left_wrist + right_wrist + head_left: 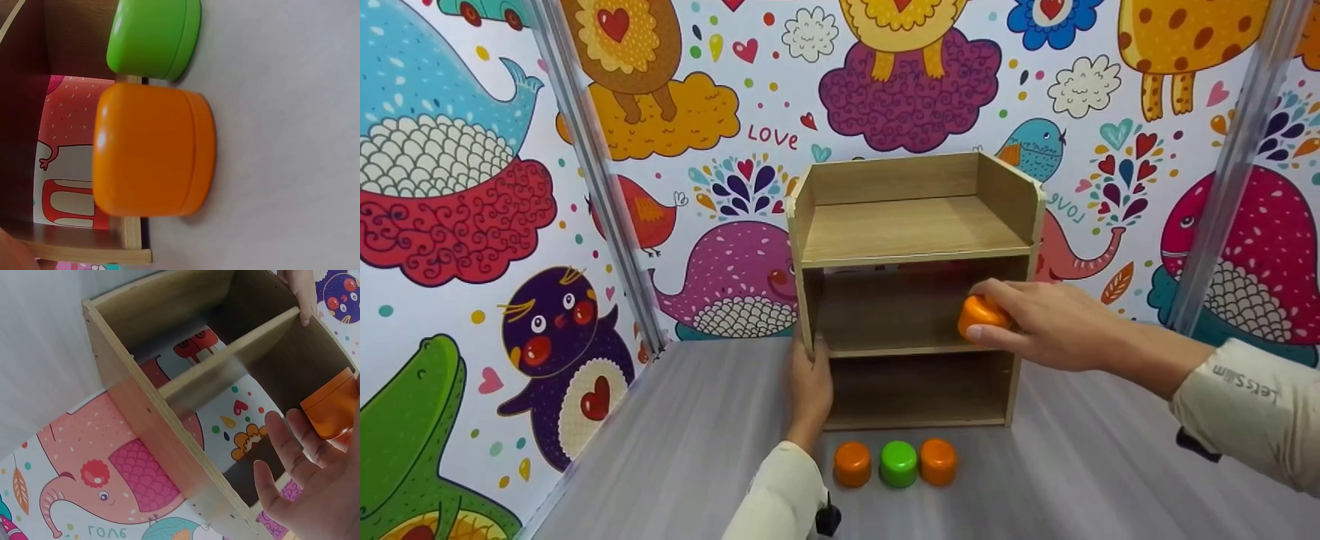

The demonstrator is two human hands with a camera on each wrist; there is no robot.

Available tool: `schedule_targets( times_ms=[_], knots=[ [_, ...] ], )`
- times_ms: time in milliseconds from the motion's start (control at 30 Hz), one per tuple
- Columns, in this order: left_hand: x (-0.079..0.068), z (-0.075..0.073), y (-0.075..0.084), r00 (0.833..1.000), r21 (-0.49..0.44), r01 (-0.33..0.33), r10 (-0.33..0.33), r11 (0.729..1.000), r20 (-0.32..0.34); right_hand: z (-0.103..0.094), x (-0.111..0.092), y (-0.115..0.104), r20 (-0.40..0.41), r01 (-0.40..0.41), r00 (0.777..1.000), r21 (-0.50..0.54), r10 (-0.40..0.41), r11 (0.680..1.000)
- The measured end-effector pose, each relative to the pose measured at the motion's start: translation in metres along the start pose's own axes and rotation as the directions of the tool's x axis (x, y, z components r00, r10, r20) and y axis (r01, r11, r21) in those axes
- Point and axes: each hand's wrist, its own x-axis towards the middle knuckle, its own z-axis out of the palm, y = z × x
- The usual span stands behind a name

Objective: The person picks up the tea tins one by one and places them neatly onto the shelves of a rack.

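Note:
My right hand point(1046, 322) pinches a small rounded orange plastic tub point(981, 319) between thumb and fingers. It holds the tub in front of the middle opening of a small wooden shelf point(919, 225), near the right side. In the right wrist view the same orange tub point(331, 408) shows beside my spread fingers point(301, 458). My left hand point(810, 394) grips the shelf's left side panel low down, its fingers partly hidden behind the panel. Before the shelf stand an orange tub point(852, 465), a green tub point(898, 464) and another orange tub point(938, 462) in a row.
The shelf stands on a grey table point(690, 442) and has a top tray with raised sides. Behind it rises a white wall point(780, 82) printed with cartoon animals. Metal posts point(592, 172) frame the corners left and right.

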Motion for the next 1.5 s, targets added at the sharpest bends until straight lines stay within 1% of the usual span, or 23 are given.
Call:
schedule_targets(
  times_ms=[133,333,500,567,633,1000,1200,1300,1500],
  knots=[
    [0.001,0.0,0.0,1.0,0.0,-0.006,0.006,1.0,-0.002,-0.009,0.006,0.001,-0.022,-0.01,1.0,-0.026,0.01,1.0],
    [0.002,0.0,0.001,1.0,-0.013,-0.006,0.006,1.0,-0.005,-0.025,0.016,0.005,-0.046,-0.013,0.999,-0.036,0.011,0.999],
    [0.003,0.0,0.002,0.999,0.042,-0.043,0.044,0.998,-0.018,-0.035,0.023,0.006,-0.086,-0.025,0.996,-0.022,0.023,0.999],
    [0.003,-0.001,0.003,0.998,0.053,-0.053,0.055,0.997,-0.022,-0.039,0.025,0.007,-0.097,-0.038,0.995,-0.015,0.037,0.999],
    [0.003,-0.001,0.002,0.998,0.049,-0.05,0.051,0.998,-0.022,-0.041,0.028,0.008,-0.1,-0.046,0.994,-0.012,0.045,0.999],
    [0.004,-0.002,0.002,0.999,0.069,-0.017,0.019,0.997,-0.029,-0.046,0.042,0.016,-0.122,-0.076,0.99,-0.011,0.074,0.997],
    [0.002,-0.002,0.001,1.0,0.08,-0.018,0.02,0.997,-0.017,-0.049,0.05,0.018,-0.142,-0.096,0.986,-0.024,0.092,0.995],
    [0.001,-0.001,0.001,1.0,0.091,-0.012,0.014,0.996,-0.022,-0.05,0.054,0.019,-0.151,-0.102,0.984,-0.026,0.097,0.994],
    [0.001,0.0,0.0,1.0,0.048,-0.009,0.01,0.999,-0.028,-0.052,0.061,0.022,-0.159,-0.115,0.981,-0.036,0.108,0.993]
  ],
)
